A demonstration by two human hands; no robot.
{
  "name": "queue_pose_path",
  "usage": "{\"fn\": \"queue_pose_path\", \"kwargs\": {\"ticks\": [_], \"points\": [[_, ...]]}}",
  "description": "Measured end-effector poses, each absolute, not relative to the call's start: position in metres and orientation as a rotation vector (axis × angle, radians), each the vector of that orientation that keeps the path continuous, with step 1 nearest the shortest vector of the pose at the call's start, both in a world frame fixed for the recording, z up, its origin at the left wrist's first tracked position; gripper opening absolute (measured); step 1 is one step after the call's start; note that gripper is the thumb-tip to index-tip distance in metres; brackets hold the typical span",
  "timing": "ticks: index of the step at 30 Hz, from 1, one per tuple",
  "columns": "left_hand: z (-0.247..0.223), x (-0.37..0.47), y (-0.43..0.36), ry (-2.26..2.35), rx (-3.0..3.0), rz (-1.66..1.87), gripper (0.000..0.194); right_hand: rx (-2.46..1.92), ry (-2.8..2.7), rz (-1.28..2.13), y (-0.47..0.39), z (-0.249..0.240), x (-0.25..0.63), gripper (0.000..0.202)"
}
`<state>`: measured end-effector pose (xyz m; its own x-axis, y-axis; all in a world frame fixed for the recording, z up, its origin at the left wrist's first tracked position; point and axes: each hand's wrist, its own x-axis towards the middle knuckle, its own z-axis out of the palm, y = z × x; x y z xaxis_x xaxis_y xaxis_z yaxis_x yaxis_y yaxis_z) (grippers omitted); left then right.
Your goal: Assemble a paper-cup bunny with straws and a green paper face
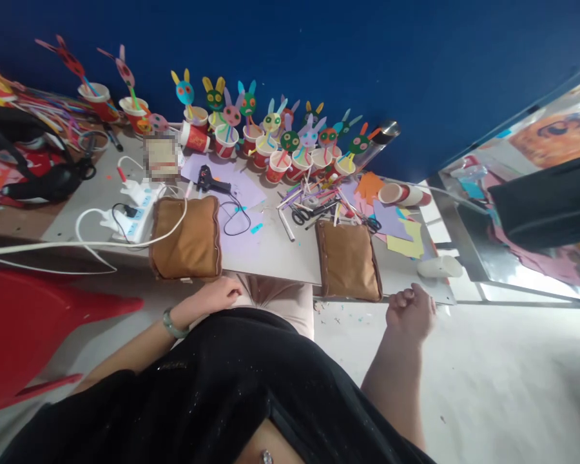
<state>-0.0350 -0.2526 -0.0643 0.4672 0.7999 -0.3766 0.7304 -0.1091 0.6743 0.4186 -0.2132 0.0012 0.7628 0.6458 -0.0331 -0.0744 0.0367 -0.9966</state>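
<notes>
My left hand (pixel 218 294), with a bracelet at the wrist, rests by my lap just below a brown cushion-like pad (pixel 186 237). Its fingers are curled in and nothing shows in them. Off the table's front edge at the right, my right hand (pixel 412 311) is closed in a loose fist with nothing visible in it, near a second brown pad (pixel 348 259). A black glue gun (pixel 213 182) lies on purple paper (pixel 241 188) beyond the left pad. Scissors (pixel 299 216) lie among sticks and pens.
Paper cups (pixel 276 169) holding colourful rabbit figures line the table's back. A white power strip (pixel 138 212) and its cable (pixel 84 245) lie at the left. Coloured paper (pixel 406 240) and a white cylinder (pixel 439 267) are at the right. A red chair (pixel 33 335) stands at lower left.
</notes>
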Motion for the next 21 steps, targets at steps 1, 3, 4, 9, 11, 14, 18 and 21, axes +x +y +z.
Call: {"fn": "queue_pose_path", "kwargs": {"ticks": [1,3,4,9,11,14,18,21], "points": [[-0.074,-0.044,-0.262,1.372,1.879,-0.008,0.034,-1.427,-0.476,0.595,-0.211,0.000,0.414,0.032],[-0.090,-0.062,-0.280,1.450,1.900,-0.243,0.035,-1.432,-0.490,0.556,-0.207,-0.002,0.404,0.028],[-0.097,-0.069,-0.288,1.474,1.883,-0.288,0.033,-1.438,-0.504,0.534,-0.204,-0.003,0.399,0.028],[-0.104,-0.094,-0.306,1.577,1.408,0.229,0.062,-1.535,-0.722,0.394,-0.192,-0.016,0.371,0.028],[-0.095,-0.097,-0.303,1.528,1.144,0.490,0.071,-1.598,-0.849,0.305,-0.189,-0.024,0.363,0.031],[-0.080,-0.096,-0.292,1.456,0.825,0.728,0.075,-1.658,-1.043,0.227,-0.188,-0.034,0.352,0.035],[-0.075,-0.093,-0.278,1.460,0.672,0.846,0.070,-1.628,-1.353,0.216,-0.194,-0.037,0.332,0.030],[-0.083,-0.093,-0.275,1.525,0.665,0.872,0.070,-1.538,-1.561,0.230,-0.201,-0.037,0.310,0.024]]}}
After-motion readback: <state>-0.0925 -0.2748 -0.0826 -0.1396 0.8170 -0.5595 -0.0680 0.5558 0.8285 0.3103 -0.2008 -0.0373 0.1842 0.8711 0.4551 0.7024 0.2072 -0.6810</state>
